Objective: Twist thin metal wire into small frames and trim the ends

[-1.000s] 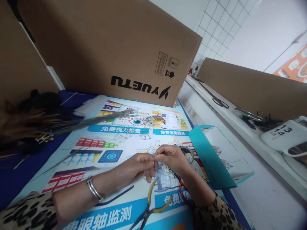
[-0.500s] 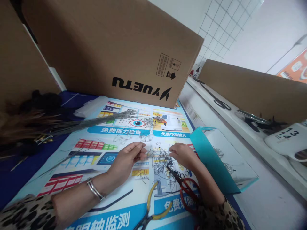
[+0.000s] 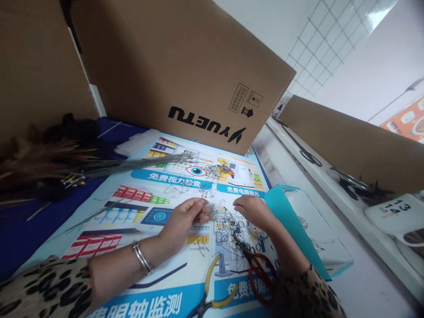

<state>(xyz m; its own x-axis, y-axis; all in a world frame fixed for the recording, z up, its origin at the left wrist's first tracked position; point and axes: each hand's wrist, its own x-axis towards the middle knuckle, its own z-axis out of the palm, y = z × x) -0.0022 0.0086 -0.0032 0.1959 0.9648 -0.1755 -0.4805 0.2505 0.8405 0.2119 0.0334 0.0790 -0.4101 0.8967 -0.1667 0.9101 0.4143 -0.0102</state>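
Observation:
My left hand (image 3: 190,216) is closed in a pinch, thumb against forefinger, and a thin wire seems to come out of its fingertips. Across from it, my right hand (image 3: 251,209) is also pinched; whatever is in its fingers is too small to make out. Between and below the two hands lies a tangle of thin bent wires (image 3: 225,226) on the printed sheet (image 3: 165,265). Scissors with red handles (image 3: 261,274) rest with their blades in this tangle, beside my right forearm. Nearer to me lie pliers with yellow handles (image 3: 212,287), spread apart.
A bundle of long straight wires (image 3: 139,164) lies at the left, by brown feathery material (image 3: 43,154). A big cardboard box (image 3: 185,75) stands behind. At the right are an open teal-edged box (image 3: 294,229) with wires in it, a ledge, and a white mug (image 3: 392,216).
The whole view has shifted slightly, so most things appear farther right. Both hands keep nearly the same pinched pose and spacing.

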